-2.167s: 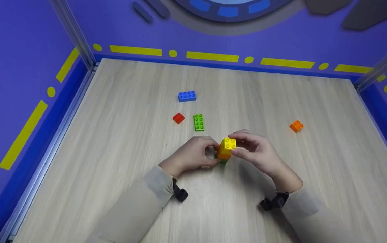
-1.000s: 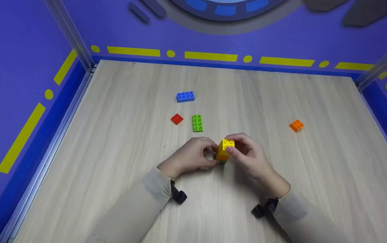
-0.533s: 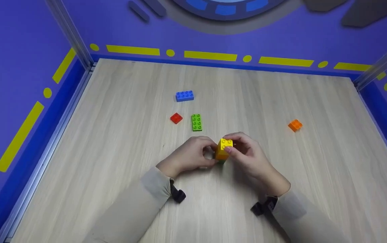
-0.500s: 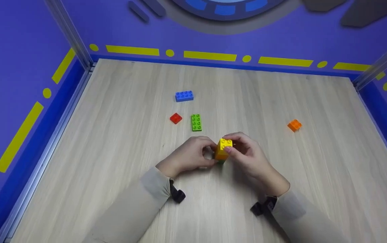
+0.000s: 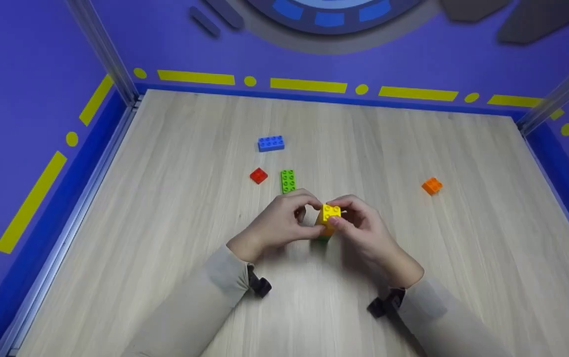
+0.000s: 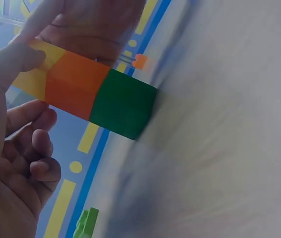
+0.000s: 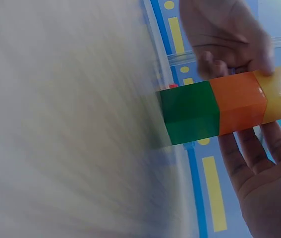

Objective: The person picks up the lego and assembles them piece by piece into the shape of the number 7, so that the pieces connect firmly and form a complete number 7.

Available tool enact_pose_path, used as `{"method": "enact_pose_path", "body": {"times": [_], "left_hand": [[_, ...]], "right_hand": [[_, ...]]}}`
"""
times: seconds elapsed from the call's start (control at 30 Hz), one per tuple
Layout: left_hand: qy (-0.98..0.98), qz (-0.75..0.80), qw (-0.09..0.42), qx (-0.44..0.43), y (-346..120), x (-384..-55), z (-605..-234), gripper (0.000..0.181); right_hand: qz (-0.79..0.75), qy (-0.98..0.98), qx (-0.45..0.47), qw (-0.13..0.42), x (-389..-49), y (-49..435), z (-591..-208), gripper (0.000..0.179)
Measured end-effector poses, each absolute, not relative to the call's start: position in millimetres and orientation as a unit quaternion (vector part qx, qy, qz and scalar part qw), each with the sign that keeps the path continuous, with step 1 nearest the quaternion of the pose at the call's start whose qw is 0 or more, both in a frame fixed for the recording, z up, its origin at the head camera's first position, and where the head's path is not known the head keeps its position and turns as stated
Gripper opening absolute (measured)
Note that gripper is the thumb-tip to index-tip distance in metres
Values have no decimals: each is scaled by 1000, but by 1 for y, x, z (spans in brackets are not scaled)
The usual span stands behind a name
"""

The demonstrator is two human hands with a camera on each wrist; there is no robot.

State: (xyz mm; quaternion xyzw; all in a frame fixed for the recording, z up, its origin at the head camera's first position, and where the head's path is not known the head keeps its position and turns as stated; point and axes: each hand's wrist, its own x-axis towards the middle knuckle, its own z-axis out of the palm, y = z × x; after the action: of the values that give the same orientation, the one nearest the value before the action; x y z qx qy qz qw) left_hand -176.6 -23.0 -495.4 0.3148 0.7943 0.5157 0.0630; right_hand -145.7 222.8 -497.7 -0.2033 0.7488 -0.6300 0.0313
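Observation:
A tower of three stacked toy building bricks stands upright between the hands: a yellow brick [image 5: 332, 209] on top, an orange brick [image 6: 76, 85] in the middle and a dark green brick [image 6: 123, 105] at the bottom. My left hand [image 5: 277, 221] pinches the upper tower between thumb and index finger; in the left wrist view its thumb lies on the yellow brick. From the other side my right hand [image 5: 371, 229] pinches the yellow brick, thumb at its top edge. Its fingers partly hide the far side of the tower.
Beyond the left hand lie a light green brick [image 5: 288, 180], partly covered by that hand, a small red brick [image 5: 258, 175] and a blue brick [image 5: 271, 144]. Another orange brick [image 5: 432, 186] lies to the right. Blue-purple walls [image 5: 314, 59] enclose the wooden table [image 5: 190, 148].
The right thumb has come onto the yellow brick's top edge. My left hand has shifted from the tower's lower part up to its upper part, now overlapping the light green brick's near end.

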Motion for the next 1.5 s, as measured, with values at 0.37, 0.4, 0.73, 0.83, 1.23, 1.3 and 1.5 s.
{"method": "enact_pose_path", "body": {"times": [0.37,0.4,0.73,0.83,1.23,1.3,1.5], "left_hand": [[787,529,28,315,-18,-173,-490,39],[787,531,27,314,-17,-173,-489,38],[782,543,41,304,-18,-172,-491,29],[783,537,36,311,-18,-172,-492,30],[779,547,54,302,-18,-174,-498,33],[779,549,56,299,-18,-174,-499,33],[774,556,48,299,-18,-173,-499,32]], "right_hand": [[-640,736,-208,69,-152,224,-492,21],[-637,738,-207,79,-153,225,-490,20],[-597,742,-262,158,-174,244,-482,22],[-595,736,-277,170,-186,250,-482,21],[-641,728,-183,161,-247,230,-475,24],[-665,714,-153,155,-255,224,-479,22],[-688,705,-102,136,-272,208,-490,39]]}}
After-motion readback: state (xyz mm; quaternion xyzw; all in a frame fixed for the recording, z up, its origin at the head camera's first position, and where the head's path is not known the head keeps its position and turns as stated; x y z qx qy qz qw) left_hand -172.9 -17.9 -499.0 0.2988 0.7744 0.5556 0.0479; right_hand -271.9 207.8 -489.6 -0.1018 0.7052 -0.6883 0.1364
